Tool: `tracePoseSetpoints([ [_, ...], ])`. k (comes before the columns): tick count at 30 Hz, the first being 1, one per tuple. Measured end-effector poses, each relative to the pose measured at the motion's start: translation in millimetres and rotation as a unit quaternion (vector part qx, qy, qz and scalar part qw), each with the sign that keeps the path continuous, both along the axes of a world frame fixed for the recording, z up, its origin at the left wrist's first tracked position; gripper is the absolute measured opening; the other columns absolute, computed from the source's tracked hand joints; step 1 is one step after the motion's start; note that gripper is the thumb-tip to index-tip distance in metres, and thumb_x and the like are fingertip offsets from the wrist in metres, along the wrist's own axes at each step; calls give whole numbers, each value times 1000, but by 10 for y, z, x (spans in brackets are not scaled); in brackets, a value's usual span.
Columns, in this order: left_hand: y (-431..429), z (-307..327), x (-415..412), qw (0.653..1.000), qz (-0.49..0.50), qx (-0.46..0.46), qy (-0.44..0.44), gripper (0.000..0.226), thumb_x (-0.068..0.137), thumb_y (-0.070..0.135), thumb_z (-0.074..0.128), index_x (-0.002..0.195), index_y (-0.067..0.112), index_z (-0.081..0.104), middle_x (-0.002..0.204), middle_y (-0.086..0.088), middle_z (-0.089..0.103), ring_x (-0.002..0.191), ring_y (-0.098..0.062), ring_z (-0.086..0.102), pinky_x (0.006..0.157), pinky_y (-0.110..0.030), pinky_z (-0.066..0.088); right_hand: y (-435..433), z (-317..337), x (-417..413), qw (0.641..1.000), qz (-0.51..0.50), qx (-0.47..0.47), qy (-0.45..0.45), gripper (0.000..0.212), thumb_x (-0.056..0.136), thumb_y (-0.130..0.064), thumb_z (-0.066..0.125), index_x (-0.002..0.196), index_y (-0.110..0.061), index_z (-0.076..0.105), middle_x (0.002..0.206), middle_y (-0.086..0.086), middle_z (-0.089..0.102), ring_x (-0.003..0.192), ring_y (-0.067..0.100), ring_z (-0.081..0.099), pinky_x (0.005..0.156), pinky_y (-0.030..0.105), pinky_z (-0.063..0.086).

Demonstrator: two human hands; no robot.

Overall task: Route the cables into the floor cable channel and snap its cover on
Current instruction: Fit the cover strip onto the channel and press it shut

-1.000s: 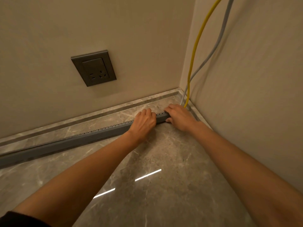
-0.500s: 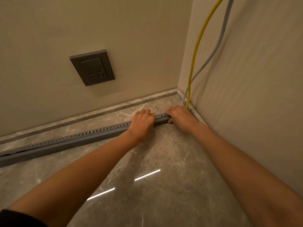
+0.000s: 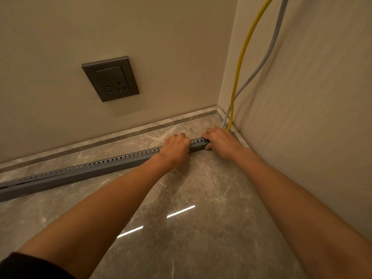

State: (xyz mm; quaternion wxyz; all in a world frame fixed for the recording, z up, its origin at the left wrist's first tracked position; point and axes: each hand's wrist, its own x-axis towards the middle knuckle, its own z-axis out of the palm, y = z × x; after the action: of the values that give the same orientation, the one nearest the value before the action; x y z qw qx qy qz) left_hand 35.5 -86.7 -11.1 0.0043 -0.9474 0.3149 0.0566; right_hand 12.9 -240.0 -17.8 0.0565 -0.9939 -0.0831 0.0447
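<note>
- Fingers: your left hand's fingers (image 3: 181, 136) curl down over the top of the grey cable channel (image 3: 100, 168) and clasp it; their tips are hidden on the far side.
- Your right hand's fingers (image 3: 205, 135) curl over the channel's corner end, with the thumb against its near wall; this too is a closed hold, not a flat press.
- Hands: left hand (image 3: 177, 148) and right hand (image 3: 220, 142) sit close but apart; a short slotted stretch of channel shows between them.
- Channel: it lies on the marble floor (image 3: 181, 198), running from the left edge towards the corner; it is near the skirting (image 3: 120, 135) but not against it; a row of slots shows along its upper face; you cannot tell whether any cover is fitted.
- Cables: the yellow cable (image 3: 239, 67) and the grey cable (image 3: 267, 53) come down the right-hand wall and vanish behind your right hand; their entry into the channel is hidden.
- Beyond: a wall socket (image 3: 110, 79) sits above the run.
- Likely hazards — a cable pinched under the channel's end or across a wall edge if you press down blind; the far left end skewing if you shove sideways; a cover that will not seat should either cable ride proud of the trough.
</note>
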Motion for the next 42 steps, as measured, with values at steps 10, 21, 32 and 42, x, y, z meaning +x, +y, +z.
tracePoseSetpoints([
  [10, 24, -10, 44, 1000, -12, -7, -1, 25, 87, 15, 54, 106, 1, 59, 108, -17, 59, 93, -33, 57, 74, -38, 45, 21, 51, -30, 1000, 2, -1, -9, 27, 87, -14, 58, 113, -7, 60, 112, 13, 58, 107, 28, 51, 81, 34, 40],
  [21, 333, -41, 29, 993, 56, -86, 63, 26, 89, 21, 54, 110, 4, 57, 112, -16, 57, 98, -32, 55, 79, -40, 46, 215, 83, -63, 997, -59, -48, -6, 25, 90, -10, 53, 114, -3, 59, 118, 17, 58, 110, 32, 55, 86, 38, 46],
  [32, 1161, 6, 63, 988, 110, -24, 102, 36, 81, 30, 65, 109, 10, 56, 111, -14, 57, 98, -27, 54, 78, -34, 44, 990, -18, 15, 996, 3, 72, 44, 38, 83, -25, 65, 116, -8, 56, 121, 14, 52, 112, 30, 48, 94, 41, 42],
  [42, 1166, -156, -75, 999, 51, -3, 5, 33, 88, 24, 53, 113, 3, 45, 116, -18, 53, 104, -32, 51, 87, -39, 42, 1097, -131, -24, 999, 46, 14, 9, 38, 91, -26, 55, 119, -2, 46, 124, 16, 48, 116, 30, 43, 97, 40, 38],
])
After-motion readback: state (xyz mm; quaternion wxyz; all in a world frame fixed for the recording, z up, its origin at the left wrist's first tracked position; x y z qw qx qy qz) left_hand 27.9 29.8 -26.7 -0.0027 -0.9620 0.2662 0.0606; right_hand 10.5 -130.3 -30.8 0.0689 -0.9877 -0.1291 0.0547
